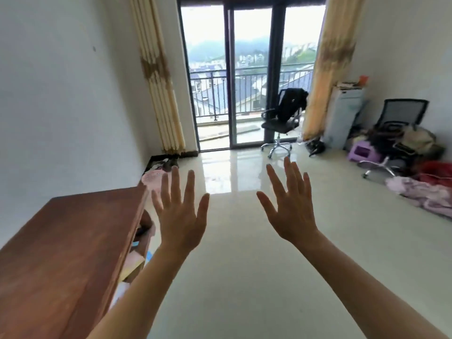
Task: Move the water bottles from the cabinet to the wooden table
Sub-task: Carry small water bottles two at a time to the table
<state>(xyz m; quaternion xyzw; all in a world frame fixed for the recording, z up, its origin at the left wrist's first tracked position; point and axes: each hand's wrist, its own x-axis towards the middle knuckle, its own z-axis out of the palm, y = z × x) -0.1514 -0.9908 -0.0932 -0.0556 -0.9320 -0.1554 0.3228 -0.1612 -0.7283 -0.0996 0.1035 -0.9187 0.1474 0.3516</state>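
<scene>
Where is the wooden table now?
In the head view the wooden table is at the lower left, along the white wall, beside the left hand.

Wide floor (244, 277) runs free down the middle, near to far, up to the glass door (252, 77). Over it the left grip (181, 216) and right grip (291, 209) hang in air, fingers spread, apart, touching nothing. The bench (61, 253) blocks near left along the left wall (61, 94), with its right edge facing the free floor. Blurred items (133, 263) sit under that edge. A pink round thing (149, 178) lies just past its far end. An office chair (281, 118) stands far, by the door. A clutter pile (415, 148) and pink cloth (425, 194) line the right side.
</scene>
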